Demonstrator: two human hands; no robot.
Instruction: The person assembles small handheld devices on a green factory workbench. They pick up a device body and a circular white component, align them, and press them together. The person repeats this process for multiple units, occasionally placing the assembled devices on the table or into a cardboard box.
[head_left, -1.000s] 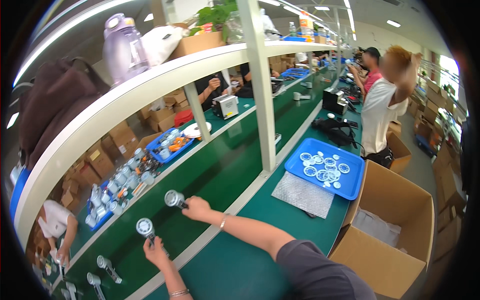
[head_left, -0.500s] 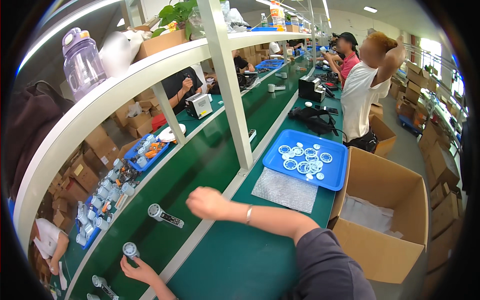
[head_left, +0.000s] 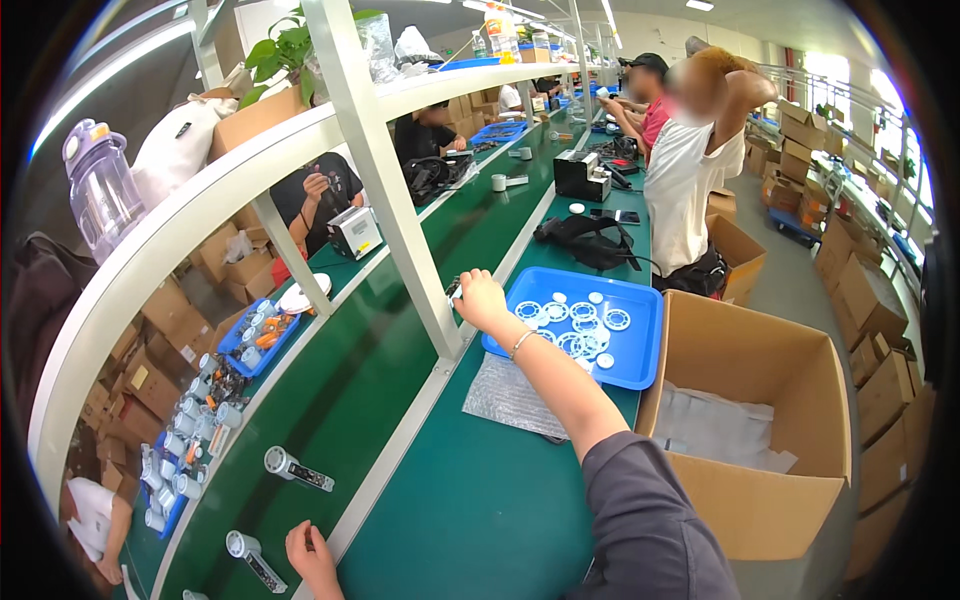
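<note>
Lying near left hand (head_left: 312, 562): 2 pale devices (head_left: 298, 470) (head_left: 256, 563)

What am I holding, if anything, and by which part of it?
Your left hand holds nothing visible. Your right hand is at a grey item, mostly hidden by the hand; whether it's gripped, and by which part, can't be told.

no legible text or numbers; only a small yellow label (head_left: 369, 247), unreadable, on the boxy white device (head_left: 352, 229)

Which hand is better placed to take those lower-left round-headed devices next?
Probably the left hand: it's beside one round-headed device, while the right hand is farther off, by a blue tray.
</note>
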